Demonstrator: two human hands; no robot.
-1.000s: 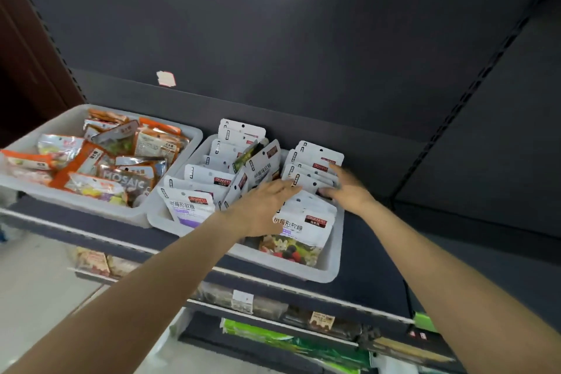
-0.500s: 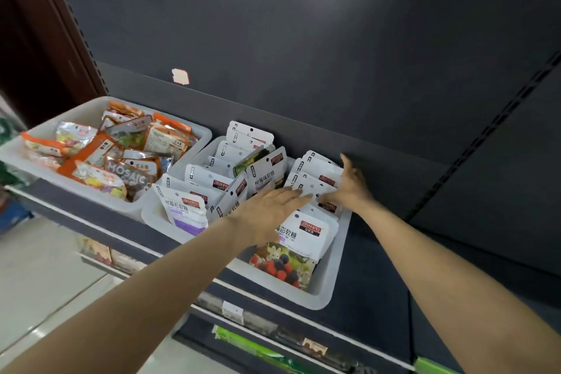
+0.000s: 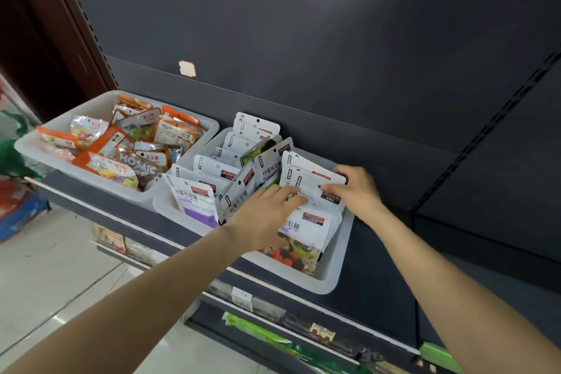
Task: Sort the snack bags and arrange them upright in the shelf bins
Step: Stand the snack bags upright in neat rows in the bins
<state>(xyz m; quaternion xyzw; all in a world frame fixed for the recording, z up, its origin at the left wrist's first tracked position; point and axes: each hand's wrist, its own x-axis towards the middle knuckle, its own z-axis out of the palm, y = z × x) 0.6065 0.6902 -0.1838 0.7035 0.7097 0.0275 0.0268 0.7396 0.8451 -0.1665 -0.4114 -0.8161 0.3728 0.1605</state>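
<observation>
A white bin [image 3: 331, 281] on the dark shelf holds several white snack bags standing in rows. My right hand [image 3: 355, 191] grips the top of the right row of white bags [image 3: 306, 171], thumb on the front and fingers curled behind. My left hand [image 3: 264, 215] lies with straight fingers against the front of that same row. Below the hands leans a white bag with a berry picture [image 3: 299, 250]. To the left, a second white bin [image 3: 76, 114] holds orange and clear snack bags [image 3: 173, 132] lying in a loose heap.
A dark back panel [image 3: 334, 39] rises right behind the bins. Bare dark shelf [image 3: 382, 267] lies to the right of the white bin. Lower shelves carry green packs [image 3: 258, 331] and other goods. Pale tiled floor [image 3: 45, 282] is at the lower left.
My right hand has come from behind the right row to grip its top edge. My left hand has slid right onto the row's front. The view has shifted closer and rightward.
</observation>
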